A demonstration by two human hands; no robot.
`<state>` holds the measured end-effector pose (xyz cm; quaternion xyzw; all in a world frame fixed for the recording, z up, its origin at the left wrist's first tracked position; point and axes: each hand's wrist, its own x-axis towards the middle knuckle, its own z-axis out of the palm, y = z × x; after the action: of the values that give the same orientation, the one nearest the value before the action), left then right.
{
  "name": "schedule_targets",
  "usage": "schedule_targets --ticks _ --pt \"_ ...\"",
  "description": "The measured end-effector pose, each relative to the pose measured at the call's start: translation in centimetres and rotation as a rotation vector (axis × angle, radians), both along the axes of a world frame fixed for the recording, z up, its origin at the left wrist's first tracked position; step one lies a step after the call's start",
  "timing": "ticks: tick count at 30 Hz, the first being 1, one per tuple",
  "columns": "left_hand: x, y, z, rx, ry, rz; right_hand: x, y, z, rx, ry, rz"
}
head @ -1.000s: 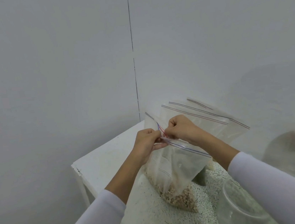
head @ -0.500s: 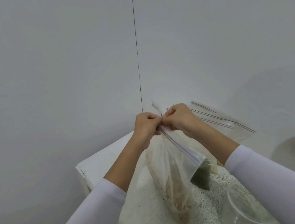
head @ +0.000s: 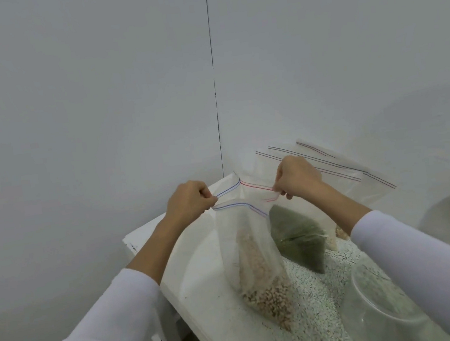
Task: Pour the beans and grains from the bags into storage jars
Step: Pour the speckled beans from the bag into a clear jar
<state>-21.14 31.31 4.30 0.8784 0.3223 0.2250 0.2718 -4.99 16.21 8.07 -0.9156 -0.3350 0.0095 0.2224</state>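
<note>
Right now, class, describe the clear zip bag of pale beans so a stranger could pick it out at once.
Find the white speckled table in the wall corner. Above its middle, the left hand and right hand pinch the mouth of the clear zip bag of pale beans. Unlike the dark green-filled bag behind it, it is held open, with beige contents.

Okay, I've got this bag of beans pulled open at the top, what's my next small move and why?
Probably swing the bag of pale beans toward the clear jar beside it. Left hand and right hand each pinch a lip, the zip is parted, and nothing has been poured yet.
</note>
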Motion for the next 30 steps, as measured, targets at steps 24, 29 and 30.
schedule_targets --ticks 24,29,30 --pt "4.6 1.7 4.3 0.1 0.03 -0.274 -5.7 -3.2 2.1 0.061 0.013 0.733" --pt "6.4 0.6 3.1 -0.036 0.115 -0.361 -5.7 -3.4 1.0 -0.289 -0.267 0.678" --pt "6.3 0.7 3.0 -0.063 0.085 -0.354 -5.3 -3.8 1.2 -0.252 -0.215 0.664"
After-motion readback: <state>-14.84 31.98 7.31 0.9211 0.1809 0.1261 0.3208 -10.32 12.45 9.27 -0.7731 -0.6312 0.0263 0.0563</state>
